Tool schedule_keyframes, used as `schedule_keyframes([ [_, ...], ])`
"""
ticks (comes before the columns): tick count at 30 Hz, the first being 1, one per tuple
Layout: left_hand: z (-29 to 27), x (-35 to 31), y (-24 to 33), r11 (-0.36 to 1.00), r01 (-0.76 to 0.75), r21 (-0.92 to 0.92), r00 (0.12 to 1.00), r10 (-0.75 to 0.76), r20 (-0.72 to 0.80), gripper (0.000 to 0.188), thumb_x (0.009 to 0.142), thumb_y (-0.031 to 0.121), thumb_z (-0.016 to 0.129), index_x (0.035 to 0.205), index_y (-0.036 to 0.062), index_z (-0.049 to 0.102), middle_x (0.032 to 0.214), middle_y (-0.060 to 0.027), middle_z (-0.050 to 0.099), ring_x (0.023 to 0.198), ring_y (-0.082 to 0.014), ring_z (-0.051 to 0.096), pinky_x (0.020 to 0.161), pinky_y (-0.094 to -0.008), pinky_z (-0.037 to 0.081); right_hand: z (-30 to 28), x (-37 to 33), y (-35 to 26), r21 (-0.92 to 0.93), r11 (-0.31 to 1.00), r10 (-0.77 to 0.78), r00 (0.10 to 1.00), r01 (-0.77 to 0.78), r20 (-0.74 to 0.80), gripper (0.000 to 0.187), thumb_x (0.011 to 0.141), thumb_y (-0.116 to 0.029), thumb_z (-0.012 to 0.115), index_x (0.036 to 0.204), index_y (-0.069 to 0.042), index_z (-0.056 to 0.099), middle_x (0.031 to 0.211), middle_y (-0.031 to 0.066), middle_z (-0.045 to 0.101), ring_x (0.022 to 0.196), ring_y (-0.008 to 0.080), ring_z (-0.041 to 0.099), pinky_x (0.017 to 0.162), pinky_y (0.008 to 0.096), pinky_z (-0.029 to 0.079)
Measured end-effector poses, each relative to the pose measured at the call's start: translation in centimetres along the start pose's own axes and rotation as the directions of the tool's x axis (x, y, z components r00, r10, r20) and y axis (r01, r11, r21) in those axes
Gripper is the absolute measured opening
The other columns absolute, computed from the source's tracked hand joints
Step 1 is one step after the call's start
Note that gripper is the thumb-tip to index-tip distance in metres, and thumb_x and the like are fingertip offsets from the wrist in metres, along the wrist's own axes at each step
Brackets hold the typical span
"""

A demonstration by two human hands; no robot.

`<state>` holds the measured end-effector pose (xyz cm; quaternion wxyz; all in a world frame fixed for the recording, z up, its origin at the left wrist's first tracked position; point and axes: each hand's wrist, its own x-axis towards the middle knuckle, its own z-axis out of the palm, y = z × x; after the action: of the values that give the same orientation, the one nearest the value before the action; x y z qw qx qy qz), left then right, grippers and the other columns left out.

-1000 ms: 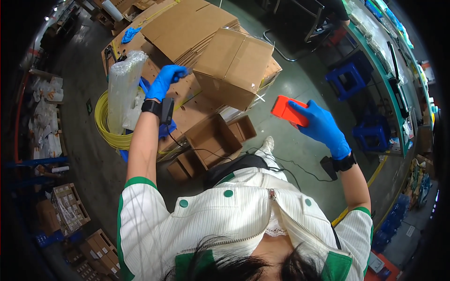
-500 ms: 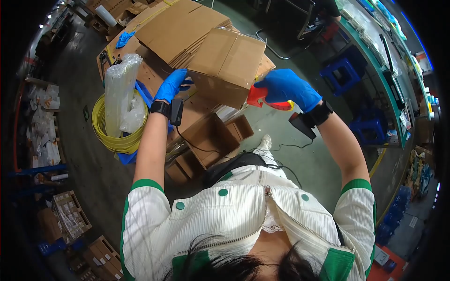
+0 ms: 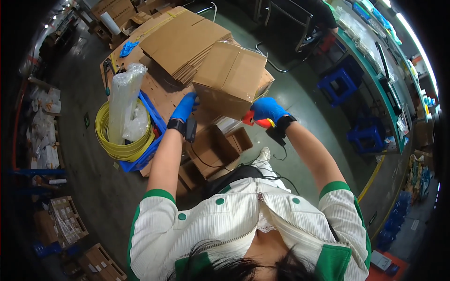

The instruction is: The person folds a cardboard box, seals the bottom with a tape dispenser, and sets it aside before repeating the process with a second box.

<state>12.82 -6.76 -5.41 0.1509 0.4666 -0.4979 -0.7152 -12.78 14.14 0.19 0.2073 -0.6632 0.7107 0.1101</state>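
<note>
A closed cardboard box stands at the table's near side, with shiny clear tape showing at its right edge. My left hand, in a blue glove, is at the box's lower left side, fingers stretched toward it and holding nothing visible. By the near right corner of the box, my right hand, also gloved in blue, is closed around a red tape dispenser. The hand covers much of the dispenser, and a yellow part shows below the fingers. Black bands with small devices circle both wrists.
Flat cardboard sheets are stacked behind the box on the wooden table. A blue crate at left holds a yellow coil and clear plastic sleeves. Open cartons sit below. Blue stools stand right.
My right hand has moved left and lower with the tape dispenser, nearer the box's corner. My left hand has come lower along the box's side. The whole view has shifted a little.
</note>
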Motion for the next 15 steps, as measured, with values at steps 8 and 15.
schedule_keyframes([
  [8, -3.4, -4.3, -2.0, 0.991, -0.012, 0.134, 0.995, 0.024, -0.094, 0.045, 0.086, 0.046, 0.054, 0.117, 0.0132, 0.053, 0.116, -0.0038, 0.058, 0.098, -0.0201, 0.057, 0.075, -0.0325, 0.042, 1.4, -0.5, 9.8, 0.488, 0.864, 0.216, 0.968, -0.129, -0.128, 0.05, 0.07, -0.025, 0.064, 0.119, -0.015, 0.061, 0.108, 0.0161, 0.064, 0.1, 0.032, 0.062, 0.087, 0.0356, 0.048],
  [15, -6.8, -9.0, 3.3, 0.965, -0.225, 0.132, 0.945, 0.249, -0.214, 0.036, 0.093, 0.034, 0.05, 0.116, 0.0081, 0.059, 0.118, -0.0039, 0.06, 0.104, -0.0182, 0.057, 0.091, -0.0341, 0.042, 3.5, 7.4, 17.3, 0.784, 0.621, 0.532, 0.738, -0.007, -0.415, 0.061, 0.072, -0.021, 0.065, 0.13, -0.009, 0.052, 0.118, 0.0178, 0.06, 0.106, 0.0288, 0.06, 0.092, 0.0332, 0.045],
])
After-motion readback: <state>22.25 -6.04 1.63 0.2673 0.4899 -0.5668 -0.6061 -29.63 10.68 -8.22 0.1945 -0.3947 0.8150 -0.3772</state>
